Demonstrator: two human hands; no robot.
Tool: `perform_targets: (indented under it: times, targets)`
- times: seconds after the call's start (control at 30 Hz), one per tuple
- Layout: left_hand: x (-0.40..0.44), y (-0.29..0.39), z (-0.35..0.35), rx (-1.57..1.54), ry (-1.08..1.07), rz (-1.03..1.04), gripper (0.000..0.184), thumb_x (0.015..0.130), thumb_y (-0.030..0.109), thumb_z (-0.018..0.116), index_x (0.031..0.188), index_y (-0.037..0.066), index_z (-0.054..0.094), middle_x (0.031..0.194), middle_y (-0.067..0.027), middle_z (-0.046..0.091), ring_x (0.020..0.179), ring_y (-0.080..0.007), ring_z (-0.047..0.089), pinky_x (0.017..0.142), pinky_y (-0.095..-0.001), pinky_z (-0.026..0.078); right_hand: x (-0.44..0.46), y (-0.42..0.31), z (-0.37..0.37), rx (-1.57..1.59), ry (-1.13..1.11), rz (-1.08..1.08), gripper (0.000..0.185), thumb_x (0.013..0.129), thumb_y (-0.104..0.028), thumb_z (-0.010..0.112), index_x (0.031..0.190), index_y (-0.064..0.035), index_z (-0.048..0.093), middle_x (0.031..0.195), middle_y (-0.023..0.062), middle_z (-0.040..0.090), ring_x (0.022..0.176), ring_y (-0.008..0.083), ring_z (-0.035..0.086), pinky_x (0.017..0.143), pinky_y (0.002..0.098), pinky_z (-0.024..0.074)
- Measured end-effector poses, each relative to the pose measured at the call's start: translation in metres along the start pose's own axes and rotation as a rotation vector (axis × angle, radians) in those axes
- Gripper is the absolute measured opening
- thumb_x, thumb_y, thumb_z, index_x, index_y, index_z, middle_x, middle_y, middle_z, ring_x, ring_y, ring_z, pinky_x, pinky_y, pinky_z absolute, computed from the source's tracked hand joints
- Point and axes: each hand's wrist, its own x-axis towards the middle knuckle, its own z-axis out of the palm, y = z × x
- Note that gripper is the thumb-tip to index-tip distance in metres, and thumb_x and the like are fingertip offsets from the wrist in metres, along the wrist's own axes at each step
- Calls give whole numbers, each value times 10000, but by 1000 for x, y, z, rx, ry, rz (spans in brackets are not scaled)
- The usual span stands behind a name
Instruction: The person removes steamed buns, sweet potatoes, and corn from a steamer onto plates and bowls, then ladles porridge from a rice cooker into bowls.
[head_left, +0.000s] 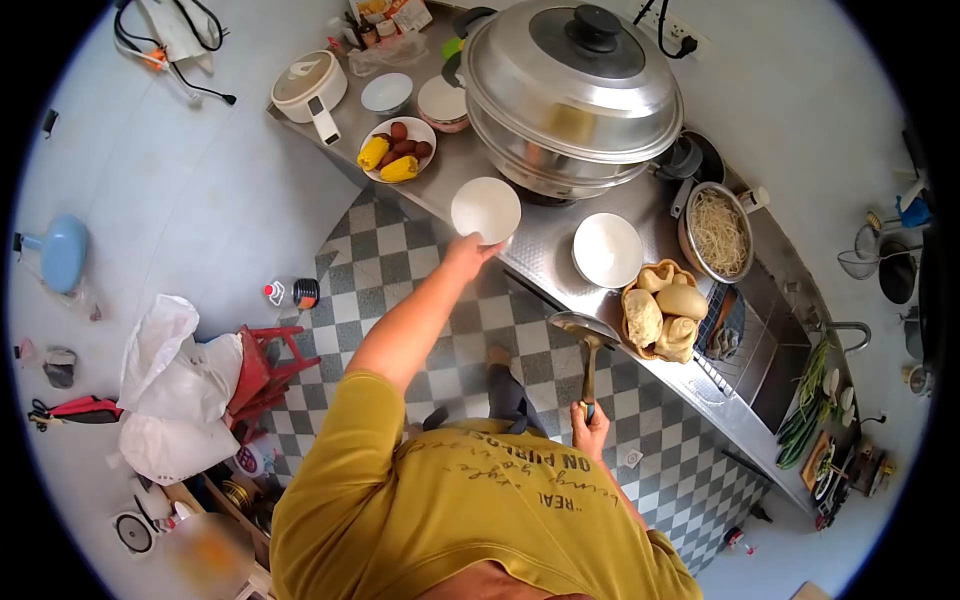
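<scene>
Head view. Left hand (470,257) reaches forward to the counter (545,235), thumb and fingers pinching the near edge of a white bowl (486,208). The bowl sits at the counter's front edge, just before the big lidded steamer (570,100); cannot tell whether its base touches the metal.

Right hand (590,428) hangs lower, nearer the body — fingers wrapped round the handle of a ladle (589,365). Ladle points away from the person, its head at the counter edge, just beside a basket of pale buns (680,301).

A second white bowl (608,250) stands on the counter between the held bowl and the basket. Beyond the buns: a metal bowl of pale strands (718,232). On the left stretch of counter, a plate (425,138) with yellow corn and reddish-brown round pieces — near the steamer. Green stalks (808,410) lie past the sink.
</scene>
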Motion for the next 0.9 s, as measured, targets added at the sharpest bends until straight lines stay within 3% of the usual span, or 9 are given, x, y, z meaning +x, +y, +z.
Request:
perform_targets:
  times: [0.07, 0.27, 0.47, 0.53, 0.57, 0.6, 0.63, 0.73, 0.9]
  targets:
    - [-15, 4, -6, 31, -150, 8, 568, 769, -103, 384, 1302, 47, 255, 1253, -190, 417, 1129, -367, 478, 904, -504, 479, 10, -1, -4, 17, 17, 4, 177, 835, -109, 607, 718, -32, 499, 572, -50, 381, 556, 44, 323, 473, 231, 293]
    - [-101, 22, 47, 198, -342, -184, 587, 735, 2, 459, 1298, -29, 294, 1221, -180, 462, 1105, -335, 506, 909, -486, 472, 20, -27, -18, 191, 94, -5, 184, 864, -116, 575, 723, -50, 477, 585, -58, 400, 520, 40, 323, 451, 218, 279]
    - [-133, -50, 181, 477, -508, -130, 574, 713, 98, 537, 1245, 74, 324, 1091, -119, 470, 997, -241, 513, 825, -387, 475, -1, -76, -36, 491, 296, -152, 82, 876, -91, 524, 830, -45, 475, 616, -4, 450, 479, 49, 373, 415, 205, 293]
    - [-101, -123, 232, 610, -835, 602, 593, 672, 122, 588, 1207, 67, 339, 1074, -118, 470, 1004, -203, 488, 872, -316, 424, -19, -84, -44, 600, 312, -235, 71, 877, -85, 511, 833, -56, 464, 605, -5, 443, 471, 52, 361, 413, 205, 294]
    - [-138, -107, 270, 784, -799, 635, 610, 636, 145, 647, 1181, 56, 387, 1061, -137, 484, 1025, -227, 482, 916, -322, 388, -27, -83, -48, 605, 351, -264, 74, 880, -86, 505, 831, -68, 453, 591, -2, 431, 458, 54, 342, 402, 207, 284]
    - [-139, -123, 298, 887, -762, 1253, 627, 578, 188, 708, 1147, 91, 462, 1036, -147, 526, 959, -279, 522, 844, -372, 429, -34, -79, -52, 572, 381, -273, 125, 911, -141, 511, 827, -70, 451, 526, -4, 392, 415, 54, 313, 372, 221, 252]
    - [-152, -111, 326, 1007, -1066, 1337, 645, 522, 238, 748, 1113, 131, 513, 1013, -122, 535, 948, -298, 517, 807, -393, 436, -41, -78, -55, 568, 393, -317, 133, 912, -147, 512, 817, -74, 456, 519, -1, 394, 410, 53, 312, 367, 219, 250]
    - [-168, -120, 362, 1008, -1254, 1982, 615, 532, 388, 737, 1078, 213, 516, 959, -91, 494, 939, -263, 471, 695, -363, 408, -57, -79, -52, 546, 478, -345, 153, 913, -163, 517, 796, -78, 467, 510, 3, 401, 403, 54, 314, 360, 215, 247]
    - [-186, -149, 304, 1058, -867, 1022, 732, 579, 233, 742, 1202, 128, 372, 990, -146, 483, 977, -342, 486, 814, -423, 429, -67, -81, -45, 516, 440, -337, 174, 909, -187, 534, 791, -74, 474, 532, 0, 407, 410, 54, 314, 363, 210, 242]
